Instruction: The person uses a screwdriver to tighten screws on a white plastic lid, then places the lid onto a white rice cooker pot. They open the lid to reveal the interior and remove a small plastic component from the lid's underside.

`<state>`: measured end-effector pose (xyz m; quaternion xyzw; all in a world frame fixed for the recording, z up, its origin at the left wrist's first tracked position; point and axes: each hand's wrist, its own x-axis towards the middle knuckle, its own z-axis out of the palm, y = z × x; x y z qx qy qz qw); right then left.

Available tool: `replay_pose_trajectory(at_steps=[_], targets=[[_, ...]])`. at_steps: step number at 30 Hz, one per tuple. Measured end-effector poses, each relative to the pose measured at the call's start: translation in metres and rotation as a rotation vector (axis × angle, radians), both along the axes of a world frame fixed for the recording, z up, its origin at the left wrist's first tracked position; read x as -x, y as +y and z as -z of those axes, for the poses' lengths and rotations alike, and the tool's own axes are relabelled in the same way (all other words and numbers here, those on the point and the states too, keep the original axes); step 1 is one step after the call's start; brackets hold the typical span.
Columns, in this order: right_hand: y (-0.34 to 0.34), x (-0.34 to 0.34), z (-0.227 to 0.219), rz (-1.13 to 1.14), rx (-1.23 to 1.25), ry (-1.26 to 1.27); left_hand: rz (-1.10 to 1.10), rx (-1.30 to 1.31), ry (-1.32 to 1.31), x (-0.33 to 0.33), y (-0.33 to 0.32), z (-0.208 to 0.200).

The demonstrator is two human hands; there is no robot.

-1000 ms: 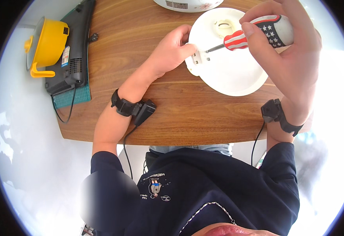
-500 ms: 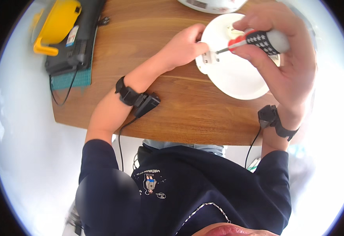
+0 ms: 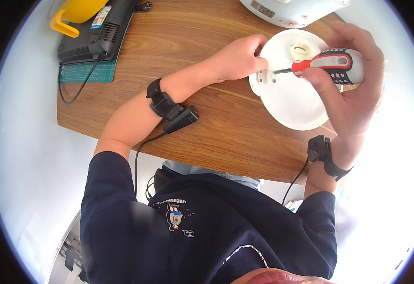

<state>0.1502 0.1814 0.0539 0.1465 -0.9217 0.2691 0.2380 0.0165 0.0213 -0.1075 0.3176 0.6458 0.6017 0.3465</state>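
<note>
A round white plastic cover (image 3: 292, 106) lies on the wooden table, its smooth inside facing up. My left hand (image 3: 240, 59) pinches its left rim beside a small white hinge-like bracket (image 3: 266, 76). In my right hand (image 3: 353, 102), thumb and fingers are closed around a screwdriver (image 3: 332, 64) with a red, grey and black star-patterned handle. Its shaft points left, and the tip meets the bracket's right side; any screw there is too small to make out. A cream round fitting (image 3: 301, 50) sits on the cover, just above the screwdriver.
Beyond the cover stands a white appliance (image 3: 292, 16) with a flower print. At the far left, a black device (image 3: 88, 47) with a cable rests on a green cutting mat (image 3: 81, 72), with a yellow handled object (image 3: 81, 12) on it. Cabled black straps circle both wrists.
The screwdriver's handle has turned in my right hand: a grey panel edged in red faces up where stars did. My left hand keeps its hold. The whole view has shifted slightly.
</note>
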Motion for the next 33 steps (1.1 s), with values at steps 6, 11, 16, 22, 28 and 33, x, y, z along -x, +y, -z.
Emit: replay_pose_trajectory(at_steps=[6,11,16,22,28,33], targets=[[-0.007,0.004,0.009,-0.178,0.197,0.003,-0.007,0.015,-0.008,-0.001,-0.002,-0.003],[-0.015,0.007,0.002,-0.065,0.033,0.058,0.0,0.012,0.011,0.0,-0.002,0.001],[-0.008,0.003,-0.001,-0.062,-0.133,0.062,-0.006,-0.01,-0.03,-0.002,-0.003,-0.003],[-0.007,0.009,0.005,-0.141,0.185,0.063,0.049,0.088,-0.001,-0.001,-0.005,-0.013],[-0.006,0.002,0.002,0.006,-0.163,0.052,0.058,0.07,-0.037,0.0,-0.006,-0.008],[-0.01,0.007,0.011,-0.167,0.366,-0.03,0.067,0.091,-0.006,0.001,-0.004,-0.007]])
